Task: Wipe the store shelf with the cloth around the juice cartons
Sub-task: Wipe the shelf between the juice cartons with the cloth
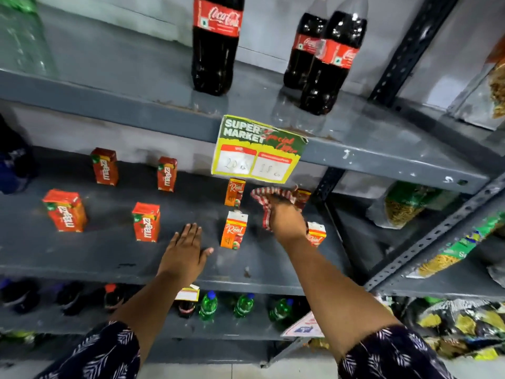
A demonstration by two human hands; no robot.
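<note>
Red-striped cloth (269, 203) gripped by right hand (287, 218) among Real cartons (234, 229); left hand (185, 255) flat, fingers (191, 232) straight; Maaza cartons (146, 221) beside

Cola bottles (216, 45) on upper shelf, promo tag (257, 150) below, snack pkts (401, 206) right.

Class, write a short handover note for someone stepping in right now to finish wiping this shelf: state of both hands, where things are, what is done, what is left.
Left hand: open, flat on the shelf front.
Right hand: grips the red-checked cloth, deep at the shelf's right end among four Real cartons.
Four Maaza cartons stand to the left.
Done: cannot tell which patches are wiped.
Left: probably wiping around the Maaza cartons and along the front.
</note>
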